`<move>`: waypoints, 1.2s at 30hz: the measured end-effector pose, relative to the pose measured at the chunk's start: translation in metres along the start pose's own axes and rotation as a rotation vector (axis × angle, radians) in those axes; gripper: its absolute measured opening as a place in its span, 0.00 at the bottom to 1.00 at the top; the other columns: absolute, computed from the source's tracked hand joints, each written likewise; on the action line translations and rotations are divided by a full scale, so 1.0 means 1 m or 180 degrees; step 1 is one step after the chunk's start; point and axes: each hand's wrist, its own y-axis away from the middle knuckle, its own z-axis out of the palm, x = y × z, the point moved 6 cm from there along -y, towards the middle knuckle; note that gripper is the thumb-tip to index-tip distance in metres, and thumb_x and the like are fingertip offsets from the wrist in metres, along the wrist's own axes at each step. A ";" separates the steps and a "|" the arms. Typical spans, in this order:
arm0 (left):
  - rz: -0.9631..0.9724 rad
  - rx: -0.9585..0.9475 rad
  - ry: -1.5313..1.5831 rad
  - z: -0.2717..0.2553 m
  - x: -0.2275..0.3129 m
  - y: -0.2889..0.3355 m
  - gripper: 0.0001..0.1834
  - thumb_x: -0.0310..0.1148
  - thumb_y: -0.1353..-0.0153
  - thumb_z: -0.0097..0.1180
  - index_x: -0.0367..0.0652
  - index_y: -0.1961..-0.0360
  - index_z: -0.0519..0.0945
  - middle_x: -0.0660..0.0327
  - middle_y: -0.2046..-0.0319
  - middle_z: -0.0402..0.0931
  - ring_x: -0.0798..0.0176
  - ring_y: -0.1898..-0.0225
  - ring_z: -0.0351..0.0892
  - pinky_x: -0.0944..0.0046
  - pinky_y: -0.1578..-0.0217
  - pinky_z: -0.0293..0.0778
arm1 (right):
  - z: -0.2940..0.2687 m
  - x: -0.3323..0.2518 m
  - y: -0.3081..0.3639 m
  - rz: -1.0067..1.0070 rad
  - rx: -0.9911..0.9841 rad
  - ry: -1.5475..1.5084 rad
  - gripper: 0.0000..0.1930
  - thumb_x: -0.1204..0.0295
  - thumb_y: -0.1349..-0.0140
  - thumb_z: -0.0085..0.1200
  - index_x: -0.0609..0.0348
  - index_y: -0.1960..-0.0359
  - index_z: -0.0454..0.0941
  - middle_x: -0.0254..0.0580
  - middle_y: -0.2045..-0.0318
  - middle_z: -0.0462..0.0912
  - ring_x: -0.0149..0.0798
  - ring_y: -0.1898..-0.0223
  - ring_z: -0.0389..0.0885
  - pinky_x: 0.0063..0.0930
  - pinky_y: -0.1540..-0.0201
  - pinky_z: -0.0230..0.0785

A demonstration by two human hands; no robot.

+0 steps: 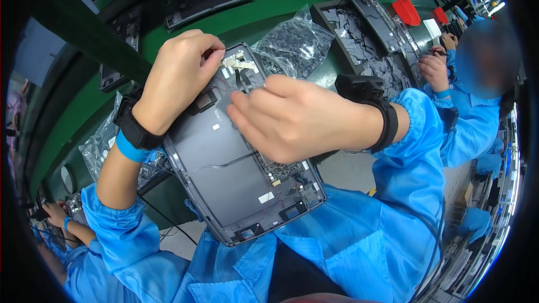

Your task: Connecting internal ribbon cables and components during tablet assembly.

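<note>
An opened tablet housing [219, 140] with a dark grey inside lies tilted before me, its near end close to my blue sleeves and lap. A circuit board [281, 174] and thin cables show along its right side. At its far left corner, my left hand [182, 70] is closed in a pinch; what lies between the fingertips is too small to name. My right hand [295, 118] hovers over the housing's upper right part, fingers curled together, and hides whatever is in them. Pale tape strips [238, 63] and a dark two-pronged shape [243, 81] show between the hands.
A clear bag of small dark parts [295, 45] lies beyond the housing, another bag [101, 146] to the left. A tray of dark pieces [359, 39], more housings [208, 0] and a red bin [406, 11] stand on the green bench. A co-worker [471, 95] sits at right.
</note>
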 end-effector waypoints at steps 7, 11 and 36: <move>-0.0073 -0.0052 0.0043 -0.001 0.002 0.000 0.07 0.23 0.43 0.59 0.32 0.63 0.82 0.54 0.73 0.78 0.61 0.75 0.77 0.65 0.71 0.73 | 0.015 0.023 0.006 0.0740 0.0717 0.0599 0.13 0.72 0.54 0.56 0.69 0.68 0.83 0.47 0.73 0.84 0.34 0.76 0.77 0.23 0.75 0.61; -0.0022 -0.0016 0.0085 -0.002 0.003 0.002 0.08 0.22 0.44 0.59 0.32 0.62 0.83 0.54 0.73 0.78 0.60 0.75 0.77 0.64 0.71 0.73 | 0.025 0.026 0.005 0.0792 0.0616 0.0626 0.14 0.72 0.54 0.56 0.70 0.68 0.83 0.51 0.72 0.85 0.35 0.78 0.78 0.24 0.75 0.61; 0.0248 0.0146 -0.0279 0.003 0.012 0.009 0.05 0.21 0.47 0.59 0.34 0.67 0.83 0.52 0.73 0.76 0.48 0.66 0.77 0.54 0.63 0.75 | 0.028 0.047 0.004 0.0774 -0.0475 -0.0682 0.20 0.73 0.51 0.54 0.73 0.57 0.81 0.60 0.55 0.83 0.37 0.79 0.82 0.26 0.75 0.74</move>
